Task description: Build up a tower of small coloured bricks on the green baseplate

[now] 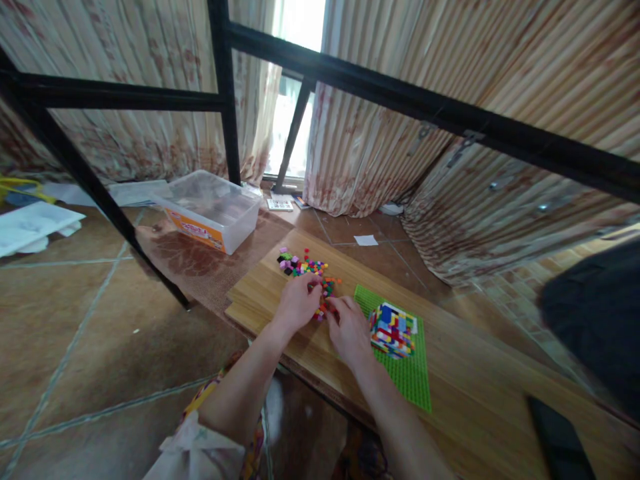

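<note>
A loose pile of small toy building bricks point(306, 268) in many colours lies on the wooden board. My left hand point(299, 303) reaches into the near side of the pile, its fingers curled and closed together. Close beside it, my right hand point(349, 327) is also closed, thumb and fingertips at the pile's edge. Whatever sits between the fingertips of either hand is too small to make out. Just right of my right hand, a green studded baseplate point(407, 380) carries a block-shaped build of multicoloured bricks point(393, 330).
A clear plastic box point(240, 223) with an orange label stands on the floor behind the board. A dark phone-like slab point(560, 433) lies on the board point(470, 373) at right. Black metal bars point(400, 87) cross above. Papers point(37, 223) lie on the left floor.
</note>
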`<act>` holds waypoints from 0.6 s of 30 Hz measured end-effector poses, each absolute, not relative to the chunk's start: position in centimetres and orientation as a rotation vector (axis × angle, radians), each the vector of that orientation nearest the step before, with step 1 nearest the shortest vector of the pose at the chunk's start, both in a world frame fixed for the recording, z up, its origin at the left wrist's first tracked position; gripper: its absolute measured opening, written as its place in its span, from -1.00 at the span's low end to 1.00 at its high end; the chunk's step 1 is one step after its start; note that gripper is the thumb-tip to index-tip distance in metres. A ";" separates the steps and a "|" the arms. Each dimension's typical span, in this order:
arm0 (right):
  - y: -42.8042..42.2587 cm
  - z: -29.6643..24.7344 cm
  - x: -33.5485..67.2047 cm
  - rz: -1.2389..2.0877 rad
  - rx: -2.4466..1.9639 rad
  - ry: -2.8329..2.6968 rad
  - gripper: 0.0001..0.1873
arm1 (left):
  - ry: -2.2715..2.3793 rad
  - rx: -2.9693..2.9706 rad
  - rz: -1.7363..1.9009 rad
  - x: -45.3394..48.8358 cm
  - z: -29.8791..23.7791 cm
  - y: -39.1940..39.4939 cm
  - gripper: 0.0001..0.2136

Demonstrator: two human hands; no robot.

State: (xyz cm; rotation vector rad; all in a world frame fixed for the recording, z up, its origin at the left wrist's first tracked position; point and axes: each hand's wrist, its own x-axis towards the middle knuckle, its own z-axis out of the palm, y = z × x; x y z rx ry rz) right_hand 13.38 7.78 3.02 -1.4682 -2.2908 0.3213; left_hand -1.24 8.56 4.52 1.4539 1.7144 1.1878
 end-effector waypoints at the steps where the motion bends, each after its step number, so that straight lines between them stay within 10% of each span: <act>1: 7.7 3.1 13.4 0.335 -1.448 -2.316 -0.71 | 1.718 1.456 1.186 -1.3 4.5 8.6 -0.81; 18: 8.0 4.4 12.7 0.507 -1.352 -2.132 -0.76 | 1.488 1.375 1.299 -0.9 4.0 9.0 -0.85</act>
